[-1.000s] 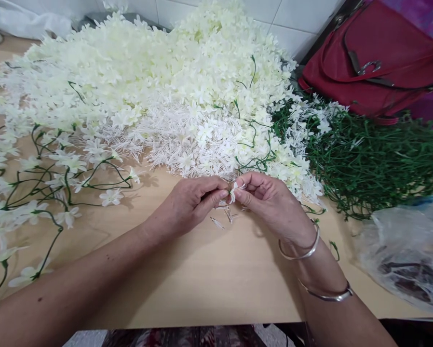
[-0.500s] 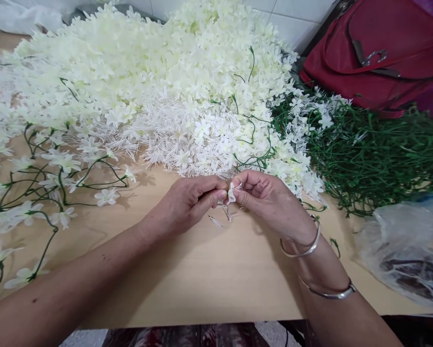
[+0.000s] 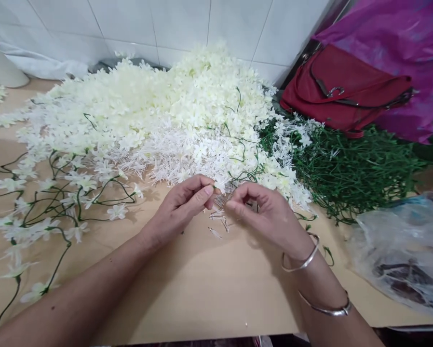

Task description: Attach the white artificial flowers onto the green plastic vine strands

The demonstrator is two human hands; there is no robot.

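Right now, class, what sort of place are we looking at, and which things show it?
Probably a home or small workshop bench for assembling artificial flowers: a heap of white blossoms, a pile of bare green stems, and a red handbag beside the tiled wall.

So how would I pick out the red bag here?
From the big heap of white flowers, look right toward the tiled wall. The red bag lies behind the tangle of green stems, beside purple cloth; it alone is dark red with a metal buckle.
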